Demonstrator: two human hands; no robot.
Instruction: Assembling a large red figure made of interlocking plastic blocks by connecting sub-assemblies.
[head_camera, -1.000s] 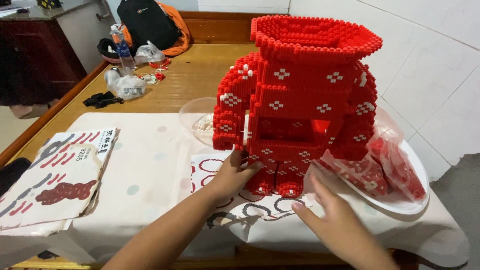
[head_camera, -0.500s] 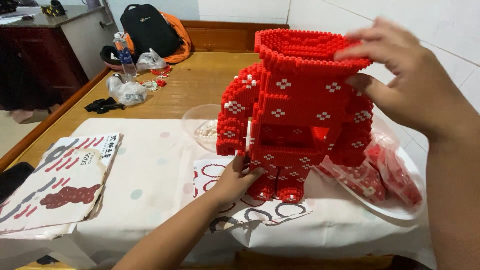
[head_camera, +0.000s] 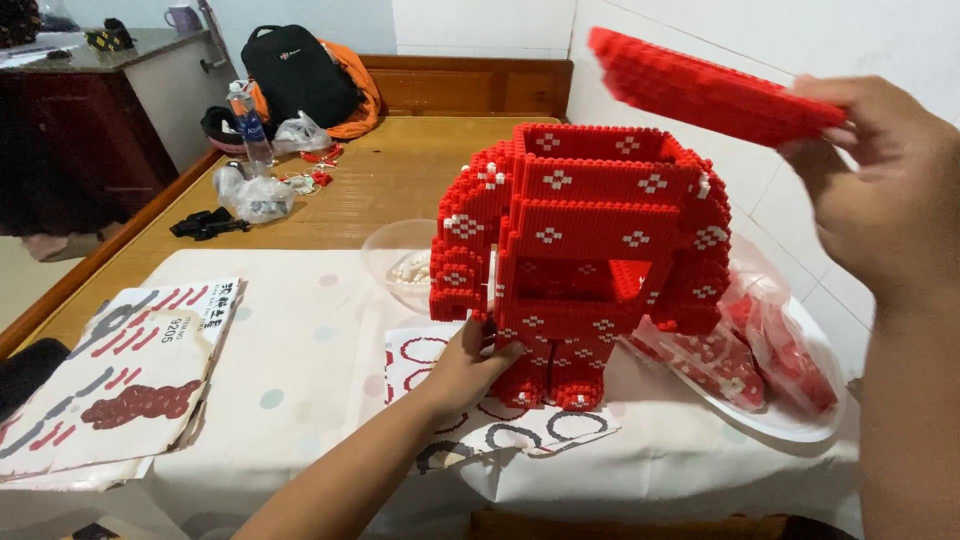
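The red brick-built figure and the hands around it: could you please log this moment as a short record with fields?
left hand: steadies the red brick-built figure near its legs
right hand: holds a flat red brick panel in the air above the figure
figure top: open, hollow inside
figure stands on: printed sheet on a white cloth
right of figure: bags of red bricks on a white plate
left of figure: instruction booklet
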